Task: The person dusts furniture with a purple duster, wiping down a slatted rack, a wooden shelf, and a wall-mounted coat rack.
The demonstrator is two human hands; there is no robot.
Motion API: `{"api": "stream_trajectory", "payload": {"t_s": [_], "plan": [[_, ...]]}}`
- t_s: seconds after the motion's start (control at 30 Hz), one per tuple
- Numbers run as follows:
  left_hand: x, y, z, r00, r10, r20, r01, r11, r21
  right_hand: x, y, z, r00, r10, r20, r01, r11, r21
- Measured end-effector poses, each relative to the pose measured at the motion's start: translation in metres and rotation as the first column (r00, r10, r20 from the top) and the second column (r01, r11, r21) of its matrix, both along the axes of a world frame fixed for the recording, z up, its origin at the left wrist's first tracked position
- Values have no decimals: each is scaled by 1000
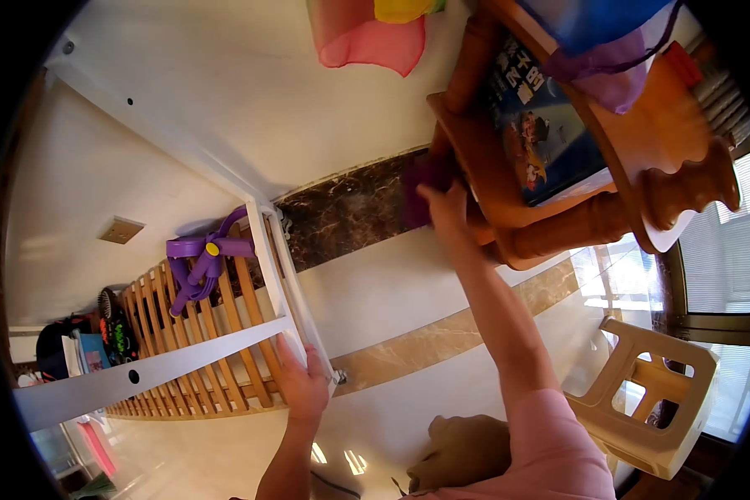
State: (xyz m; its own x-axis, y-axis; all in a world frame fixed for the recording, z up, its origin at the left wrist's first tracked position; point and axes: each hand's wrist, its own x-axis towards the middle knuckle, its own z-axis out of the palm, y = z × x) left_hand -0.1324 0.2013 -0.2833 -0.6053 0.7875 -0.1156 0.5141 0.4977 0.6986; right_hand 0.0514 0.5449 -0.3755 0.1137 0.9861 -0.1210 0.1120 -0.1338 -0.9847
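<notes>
My right hand (pixel 448 208) reaches forward with a dark purple cloth (pixel 417 193) bunched under its fingers. The cloth lies against the dark marble skirting (pixel 342 210), beside the leg of a brown wooden shelf (pixel 550 237). Lower on the left, my left hand (pixel 306 387) grips the corner of a white frame (pixel 287 275), its fingertips partly hidden behind the edge. Inside that frame are wooden slats (pixel 200 350), and a purple handled thing with a yellow button (pixel 204 258) rests over them.
A blue picture box (pixel 533 133) sits in the shelf. Blue and purple bags (pixel 608 79) hang above it. Pink sheer fabric (pixel 371 42) is on the wall. A beige plastic stool (pixel 667 400) stands at right. Black bags and books (pixel 83 350) lie at far left.
</notes>
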Motion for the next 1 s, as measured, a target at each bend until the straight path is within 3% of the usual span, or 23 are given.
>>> {"api": "stream_trajectory", "payload": {"t_s": [0.03, 0.1, 0.13, 0.2, 0.23, 0.3, 0.33, 0.4, 0.43, 0.5, 0.63, 0.77, 0.87, 0.93, 0.97, 1.0], "plan": [[3, 6, 8, 991, 52, 126, -46, 998, -46, 1, -25, 30, 987, 140, -84, -150, 980, -129], [1, 1, 1, 997, 18, 80, -16, 1000, -14, -4, -75, 82, 961, 172, 214, -183, 983, 33], [-1, 1, -4, 1000, -9, 29, 8, 1000, 14, -1, -87, 108, 963, 167, 211, -180, 983, 45], [-3, 3, -10, 1000, -11, -18, 11, 1000, 18, 6, -106, 154, 938, 89, 336, -268, 803, 533], [-3, 0, -9, 999, -13, -52, 13, 1000, 13, 11, -106, 177, 939, 87, 333, -263, 805, 532], [0, 4, 4, 1000, -14, -7, 14, 1000, -18, 19, -89, 213, 706, -306, 639, -406, 564, 719], [1, 6, 10, 999, -10, 39, 12, 999, -51, 18, -77, 209, 704, -313, 638, -405, 561, 722], [3, 4, 10, 1000, -4, 17, 5, 995, -98, 10, -44, 180, 392, -431, 813, -366, 737, 568], [2, 5, 10, 1000, 7, -8, -8, 988, -156, 6, -31, 165, 392, -443, 807, -363, 731, 577], [0, 7, 9, 999, -9, -37, 4, 991, -136, 0, -15, 144, 233, -527, 817, -416, 706, 574], [4, 5, 6, 998, 9, -57, -14, 996, -85, 0, -5, 166, 229, -368, 901, -419, 799, 432], [2, 2, 1, 999, -19, -33, 15, 995, -101, 13, -40, 166, 120, -407, 906, -452, 790, 415], [1, 4, 4, 999, 3, -40, -7, 994, -112, 23, -61, 163, 128, -430, 894, -472, 766, 436], [1, 6, 4, 1000, 20, -12, -21, 992, -124, 35, -88, 171, 441, -308, 843, -531, 668, 521], [2, 5, 4, 999, 39, 15, -37, 990, -136, 41, -109, 176, 438, -304, 846, -531, 672, 516], [1, 5, 2, 999, 39, 19, -36, 989, -141, 46, -135, 185, 570, -193, 798, -491, 699, 520]]}}
